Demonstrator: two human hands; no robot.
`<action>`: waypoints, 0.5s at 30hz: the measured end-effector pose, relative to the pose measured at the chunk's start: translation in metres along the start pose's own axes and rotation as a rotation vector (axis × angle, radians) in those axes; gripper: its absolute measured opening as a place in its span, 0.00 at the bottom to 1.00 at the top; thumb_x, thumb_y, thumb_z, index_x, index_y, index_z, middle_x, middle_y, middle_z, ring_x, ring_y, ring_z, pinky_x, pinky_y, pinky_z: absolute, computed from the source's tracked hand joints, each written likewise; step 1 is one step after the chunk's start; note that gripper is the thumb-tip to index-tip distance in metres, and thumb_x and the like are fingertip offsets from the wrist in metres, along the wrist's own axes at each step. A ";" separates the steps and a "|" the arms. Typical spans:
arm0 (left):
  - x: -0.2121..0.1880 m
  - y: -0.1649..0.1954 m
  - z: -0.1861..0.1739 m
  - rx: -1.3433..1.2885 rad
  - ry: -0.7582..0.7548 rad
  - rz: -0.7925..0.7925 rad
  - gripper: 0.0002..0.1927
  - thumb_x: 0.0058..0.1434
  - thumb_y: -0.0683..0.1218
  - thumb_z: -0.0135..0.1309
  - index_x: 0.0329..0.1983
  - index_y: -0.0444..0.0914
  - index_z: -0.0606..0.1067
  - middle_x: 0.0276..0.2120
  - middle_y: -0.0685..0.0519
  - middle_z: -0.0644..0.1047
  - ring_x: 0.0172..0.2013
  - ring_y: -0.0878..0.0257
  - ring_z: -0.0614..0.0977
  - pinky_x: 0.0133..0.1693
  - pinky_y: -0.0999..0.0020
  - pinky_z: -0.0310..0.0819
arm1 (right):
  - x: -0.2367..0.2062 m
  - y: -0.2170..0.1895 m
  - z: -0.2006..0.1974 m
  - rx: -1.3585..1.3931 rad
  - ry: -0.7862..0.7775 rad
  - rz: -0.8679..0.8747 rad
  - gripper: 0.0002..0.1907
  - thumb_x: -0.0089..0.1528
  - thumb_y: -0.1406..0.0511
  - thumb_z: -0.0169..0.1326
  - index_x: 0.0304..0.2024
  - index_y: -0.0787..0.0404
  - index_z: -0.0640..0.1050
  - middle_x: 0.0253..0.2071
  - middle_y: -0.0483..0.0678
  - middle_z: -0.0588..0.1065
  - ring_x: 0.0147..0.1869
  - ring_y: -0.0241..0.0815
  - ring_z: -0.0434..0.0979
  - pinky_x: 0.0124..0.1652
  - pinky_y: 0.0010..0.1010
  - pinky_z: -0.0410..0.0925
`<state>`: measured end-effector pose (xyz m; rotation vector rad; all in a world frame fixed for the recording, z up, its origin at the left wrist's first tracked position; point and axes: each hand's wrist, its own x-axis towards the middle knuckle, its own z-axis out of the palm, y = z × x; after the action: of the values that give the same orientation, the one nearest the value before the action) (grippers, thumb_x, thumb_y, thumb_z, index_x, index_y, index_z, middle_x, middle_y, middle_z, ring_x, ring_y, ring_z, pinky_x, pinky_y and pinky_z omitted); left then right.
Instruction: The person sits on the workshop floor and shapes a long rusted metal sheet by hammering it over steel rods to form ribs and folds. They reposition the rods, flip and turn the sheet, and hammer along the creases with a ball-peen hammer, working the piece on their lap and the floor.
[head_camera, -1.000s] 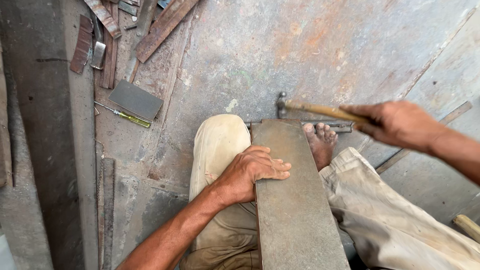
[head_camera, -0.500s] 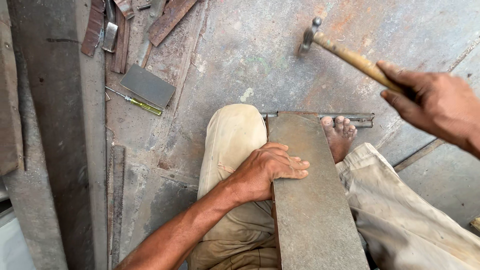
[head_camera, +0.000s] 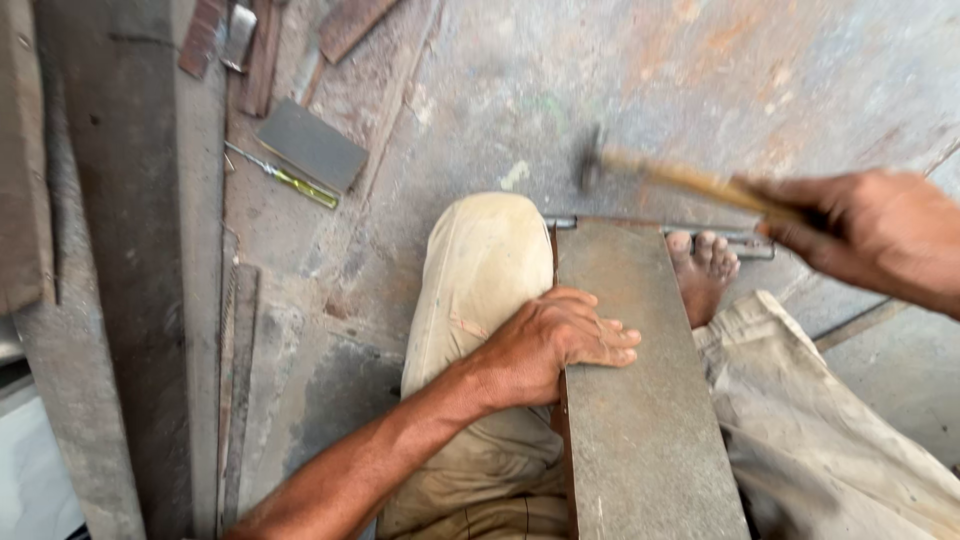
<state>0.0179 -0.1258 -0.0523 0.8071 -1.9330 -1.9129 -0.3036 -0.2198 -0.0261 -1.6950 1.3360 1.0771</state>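
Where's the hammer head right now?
Head view, upper middle: the hammer head, blurred, is above the far end of the metal plate, left of the right hand gripping its wooden handle.

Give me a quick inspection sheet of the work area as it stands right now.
Surface: worn, rust-stained metal floor.
Job's things: grey metal plate lying between the knees; metal strip at its far end.
Clutter: small grey plate, screwdriver, rusty offcuts.
Grippers: left hand flat on the plate's edge; right hand grips a wooden-handled hammer, blurred, above the strip.
Cables: nothing seen.
Surroundings: bare foot beside the plate's far end.
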 end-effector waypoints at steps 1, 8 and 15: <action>0.000 0.001 0.000 -0.020 0.006 -0.009 0.23 0.49 0.35 0.66 0.49 0.45 0.83 0.55 0.55 0.80 0.58 0.60 0.80 0.66 0.53 0.66 | 0.000 -0.001 0.001 0.107 0.180 -0.040 0.28 0.69 0.53 0.50 0.72 0.46 0.71 0.24 0.48 0.80 0.17 0.31 0.66 0.18 0.23 0.65; -0.001 0.003 -0.001 -0.013 -0.012 -0.016 0.22 0.50 0.35 0.65 0.49 0.45 0.83 0.55 0.56 0.82 0.59 0.60 0.81 0.66 0.53 0.67 | -0.011 0.006 0.008 0.108 -0.146 0.136 0.28 0.65 0.53 0.52 0.69 0.34 0.70 0.29 0.44 0.80 0.16 0.36 0.70 0.21 0.31 0.69; 0.001 0.005 -0.001 0.017 -0.016 0.007 0.21 0.50 0.38 0.66 0.49 0.45 0.83 0.55 0.55 0.82 0.58 0.59 0.81 0.65 0.53 0.67 | -0.024 0.026 0.020 -0.183 -0.183 0.165 0.29 0.70 0.48 0.50 0.74 0.35 0.64 0.22 0.41 0.81 0.18 0.32 0.69 0.19 0.20 0.66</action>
<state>0.0173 -0.1275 -0.0472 0.7915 -1.9612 -1.9073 -0.3357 -0.1979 -0.0130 -1.5904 1.3096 1.4524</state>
